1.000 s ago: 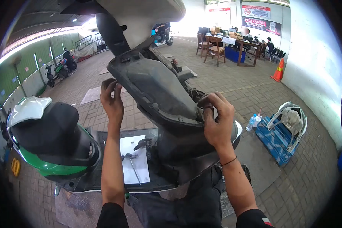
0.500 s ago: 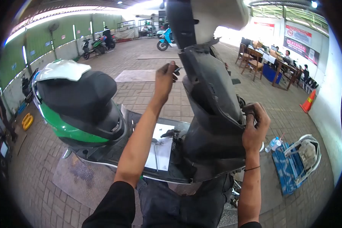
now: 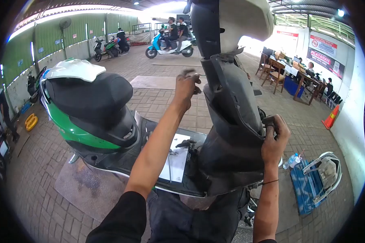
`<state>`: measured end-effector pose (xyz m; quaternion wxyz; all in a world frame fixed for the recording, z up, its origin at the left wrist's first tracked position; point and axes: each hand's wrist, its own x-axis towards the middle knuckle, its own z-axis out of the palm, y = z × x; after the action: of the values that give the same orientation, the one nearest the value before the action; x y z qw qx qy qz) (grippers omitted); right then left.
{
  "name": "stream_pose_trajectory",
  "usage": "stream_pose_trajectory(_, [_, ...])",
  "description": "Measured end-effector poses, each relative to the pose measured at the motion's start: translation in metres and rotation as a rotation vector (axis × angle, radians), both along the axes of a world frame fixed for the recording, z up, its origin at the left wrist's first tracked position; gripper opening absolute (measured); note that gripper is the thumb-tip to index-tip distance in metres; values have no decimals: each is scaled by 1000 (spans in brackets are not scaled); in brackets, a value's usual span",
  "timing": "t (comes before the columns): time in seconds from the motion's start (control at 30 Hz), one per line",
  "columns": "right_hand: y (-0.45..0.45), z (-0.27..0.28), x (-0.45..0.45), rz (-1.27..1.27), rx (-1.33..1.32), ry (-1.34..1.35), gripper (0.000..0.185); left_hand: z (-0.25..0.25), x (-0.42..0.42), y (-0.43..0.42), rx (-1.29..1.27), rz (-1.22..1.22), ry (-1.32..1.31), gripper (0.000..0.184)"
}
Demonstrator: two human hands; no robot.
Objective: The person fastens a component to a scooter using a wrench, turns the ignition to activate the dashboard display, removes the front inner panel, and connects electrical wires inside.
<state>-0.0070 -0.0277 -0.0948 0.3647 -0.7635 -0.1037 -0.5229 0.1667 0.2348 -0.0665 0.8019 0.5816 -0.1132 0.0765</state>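
A scooter stands before me with its dark inner front panel [image 3: 231,158] on the right and its black seat [image 3: 89,95] on the left. My left hand [image 3: 186,90] is raised beside the panel's upper part, fingers curled and partly blurred. A thin metal piece [image 3: 202,75] sticks out from those fingers toward the panel; its kind is unclear. My right hand [image 3: 275,137] is closed around the panel's outer edge, its fingertips partly hidden. Between seat and panel, a white sheet [image 3: 177,168] lies on the footboard, bearing a thin rod-like tool [image 3: 170,168] and small dark parts [image 3: 185,143].
A white cover [image 3: 77,71] rests on the seat. To the right are a blue crate-like box [image 3: 306,192] with a pale frame [image 3: 328,178], a bottle [image 3: 290,161] and an orange cone [image 3: 331,118]. Two people ride a teal scooter [image 3: 155,47] in the background.
The view has shifted slightly. My left hand has turned a little near the panel, while my right hand keeps its grip. The teal scooter has moved left, bringing its two riders into sight.
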Motion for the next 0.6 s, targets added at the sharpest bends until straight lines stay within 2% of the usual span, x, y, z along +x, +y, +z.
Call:
stream_pose_trajectory(0.07, [0, 0, -2, 1, -11, 15, 13, -7, -8, -5, 140, 317, -454, 26])
stream_pose_trajectory(0.1, [-1, 0, -1, 0, -12, 13, 13, -11, -13, -3, 271, 326, -508, 31])
stream_pose_trajectory(0.13, [-1, 0, 0, 9, -2, 8, 13, -15, -10, 0, 272, 326, -509, 31])
stream_pose_trajectory(0.23, [0, -2, 2, 41, 27, 0, 14, -29, 5, 6, 398, 389, -727, 18])
stream_pose_trajectory(0.27, [1, -2, 2, 60, 48, -6, 14, -27, 11, 8, 399, 389, -724, 18])
stream_pose_trajectory(0.33, [1, -2, 1, 52, 37, -8, 15, -19, 22, 12, 389, 263, -498, 25])
stream_pose_trajectory(0.37, [0, -2, 1, 42, 26, -16, 15, -13, 26, 10, 389, 259, -497, 25])
stream_pose_trajectory(0.43, [-1, -1, 0, 35, 11, -6, 15, -3, 32, 4, -2, 3, -49, 33])
stream_pose_trajectory(0.57, [-1, -3, 3, 55, 35, 3, 16, 0, 34, 6, 48, -98, -47, 28])
stream_pose_trajectory(0.6, [0, -3, 2, 58, 36, 6, 16, -3, 32, 3, 147, 63, -162, 29])
